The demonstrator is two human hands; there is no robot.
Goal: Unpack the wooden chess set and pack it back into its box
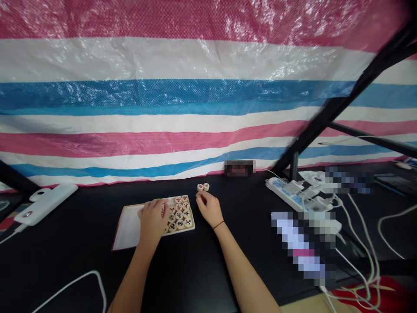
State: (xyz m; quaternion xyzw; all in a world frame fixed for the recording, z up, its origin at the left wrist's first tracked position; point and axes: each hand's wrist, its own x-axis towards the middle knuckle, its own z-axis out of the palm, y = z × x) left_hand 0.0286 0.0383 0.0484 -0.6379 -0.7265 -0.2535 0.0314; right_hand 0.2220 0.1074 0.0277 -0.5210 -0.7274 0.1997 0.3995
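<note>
A shallow white box point(194, 221) on the black table holds rows of round Chinese chess pieces point(179, 215), marked in red and black. Its lid point(126, 226) lies folded out to the left. Above the box's left part is my left hand point(154, 219), fingers bent round a red-marked chess piece point(163, 210); it hides the pieces beneath. Just right of the box, my right hand point(209, 208) rests with curled, closed fingers, and whatever they may hold is hidden. Beyond its fingertips, two red-marked chess pieces point(206, 186) sit side by side on the table.
On the right stand a power strip point(283, 192) with plugs and white cables point(365, 226), near a blurred-out device point(299, 243). A white device point(47, 204) lies at the left, a white cable point(97, 276) in front. Striped plastic sheeting point(163, 95) hangs behind the table.
</note>
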